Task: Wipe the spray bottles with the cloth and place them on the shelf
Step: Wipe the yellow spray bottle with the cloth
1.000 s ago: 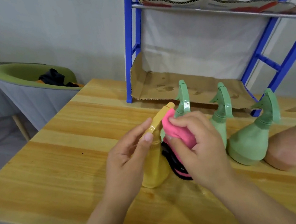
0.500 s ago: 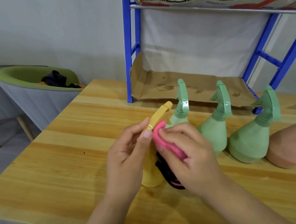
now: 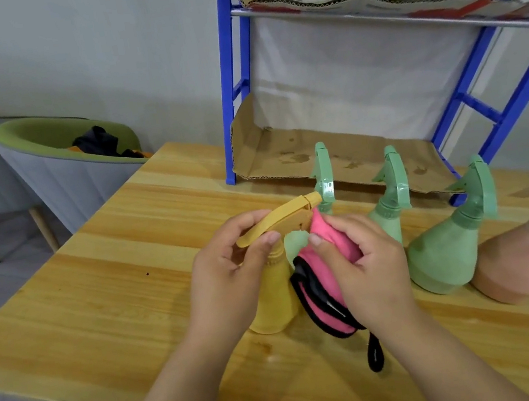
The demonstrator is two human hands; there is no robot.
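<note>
left hand pinches the yellow spray bottle by its trigger head | right hand curled round the pink cloth, pressed against that bottle's neck | bottle stands mid-table | count: yellow 1, green bottles 3, peach bottle 1, near the right edge; cloth 1

- The leftmost pale green plastic spray bottle shows only its trigger head; the right hand and the bunched pink cloth cover its body.
- The left hand hides one side of the yellow plastic spray bottle.
- The grey nozzle of the peach plastic spray bottle runs off the right edge.
</note>
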